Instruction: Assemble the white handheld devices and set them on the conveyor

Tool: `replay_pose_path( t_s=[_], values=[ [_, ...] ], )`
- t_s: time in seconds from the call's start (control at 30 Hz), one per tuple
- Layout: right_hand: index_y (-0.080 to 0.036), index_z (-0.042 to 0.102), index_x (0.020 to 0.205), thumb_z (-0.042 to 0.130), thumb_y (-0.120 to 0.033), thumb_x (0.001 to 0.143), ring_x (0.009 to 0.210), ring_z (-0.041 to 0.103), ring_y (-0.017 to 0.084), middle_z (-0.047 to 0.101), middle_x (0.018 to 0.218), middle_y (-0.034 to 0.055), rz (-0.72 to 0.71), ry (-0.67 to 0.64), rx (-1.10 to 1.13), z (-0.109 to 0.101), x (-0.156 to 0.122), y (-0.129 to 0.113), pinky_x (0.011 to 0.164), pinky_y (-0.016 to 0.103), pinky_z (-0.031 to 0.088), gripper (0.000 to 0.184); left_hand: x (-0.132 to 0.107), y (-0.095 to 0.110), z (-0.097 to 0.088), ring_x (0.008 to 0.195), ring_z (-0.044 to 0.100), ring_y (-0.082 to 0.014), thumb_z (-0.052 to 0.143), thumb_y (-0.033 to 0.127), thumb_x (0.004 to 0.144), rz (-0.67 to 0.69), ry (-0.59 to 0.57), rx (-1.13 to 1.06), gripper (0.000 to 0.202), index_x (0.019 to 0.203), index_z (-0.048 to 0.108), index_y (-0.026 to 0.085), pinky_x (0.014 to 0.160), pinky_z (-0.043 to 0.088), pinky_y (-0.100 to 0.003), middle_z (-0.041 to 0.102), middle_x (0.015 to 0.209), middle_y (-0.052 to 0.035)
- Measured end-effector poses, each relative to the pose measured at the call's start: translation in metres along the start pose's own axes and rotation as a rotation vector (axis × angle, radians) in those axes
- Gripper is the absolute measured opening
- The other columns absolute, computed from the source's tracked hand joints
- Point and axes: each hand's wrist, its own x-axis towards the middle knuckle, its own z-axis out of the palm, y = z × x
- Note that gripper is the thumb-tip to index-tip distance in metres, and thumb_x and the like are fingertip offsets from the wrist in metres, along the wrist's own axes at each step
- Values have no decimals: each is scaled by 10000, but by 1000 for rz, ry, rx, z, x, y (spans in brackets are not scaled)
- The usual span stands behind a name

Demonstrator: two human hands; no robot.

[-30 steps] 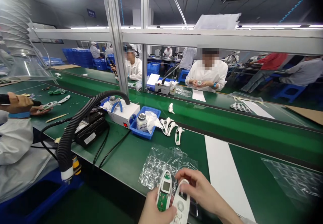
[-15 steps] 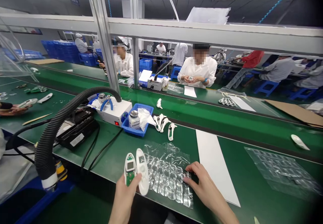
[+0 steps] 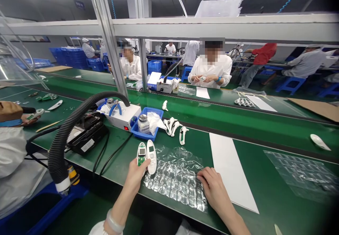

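Note:
My left hand [image 3: 135,176] is closed on two parts held side by side: a white housing with a green circuit board [image 3: 141,154] and a white front cover [image 3: 151,152]. They stick up above the left edge of a clear plastic blister sheet [image 3: 177,178] lying on the green table. My right hand [image 3: 213,189] rests on the right side of that sheet, fingers curled and pressed onto it. A long white paper strip [image 3: 231,169] lies just right of it.
A blue tray [image 3: 149,134] with a small bottle and cloth, several white housings [image 3: 174,127], a white box with pliers [image 3: 122,115], a black device and a corrugated black hose [image 3: 66,132] stand at left. Another blister sheet [image 3: 302,176] lies right. Co-workers sit across the conveyor; one person's sleeve is at far left.
My right hand let go of the white cover and dropped onto the blister sheet. My left hand carried both parts up and to the left.

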Motion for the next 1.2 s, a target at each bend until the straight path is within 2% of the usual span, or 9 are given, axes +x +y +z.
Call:
replay_pose_path(
  t_s=[0.17,0.33,0.53,0.7,0.87,0.97,1.2],
  values=[
    [-205,487,824,337,-195,998,761,504,212,548,828,49,1,10,-23,-1,-2,-5,673,359,363,230,11,-8,1,699,630,-193,787,288,593,70,43,73,293,810,690,116,671,484,-287,714,718,-42],
    [-211,522,857,372,-212,994,790,516,210,547,869,55,-38,17,-9,-4,-9,-5,672,348,371,202,-7,0,-4,711,639,-183,756,333,650,38,70,71,311,870,674,129,652,491,-266,723,750,-45],
    [-209,539,851,387,-221,994,806,521,210,538,863,50,-15,5,13,-8,-6,-6,690,354,382,209,-20,14,-2,696,658,-218,802,340,580,-10,7,121,370,856,694,119,654,539,-319,737,760,-67],
    [-206,546,872,401,-199,988,830,528,213,539,872,49,10,-15,32,-11,-6,-9,711,356,386,186,-13,14,-7,664,647,-190,801,371,598,5,16,168,330,808,694,140,622,521,-281,733,729,-43],
    [-202,542,882,378,-193,993,832,517,218,532,875,57,15,-14,43,-11,-5,-9,714,366,383,199,-2,10,-9,698,656,-210,781,389,638,-12,-52,219,398,924,677,133,601,530,-300,746,832,-82],
    [-197,548,887,368,-197,998,836,511,216,533,880,57,19,-24,52,-10,-4,-9,723,371,383,212,6,6,-5,697,644,-201,759,383,665,13,-81,247,393,954,662,135,612,528,-301,738,838,-75],
    [-198,540,879,357,-170,993,809,491,211,528,871,54,-19,-4,68,-5,-6,-3,694,364,352,218,19,-4,0,697,602,-190,749,362,665,103,-111,372,287,821,690,128,648,457,-268,696,720,-30]
  ],
)
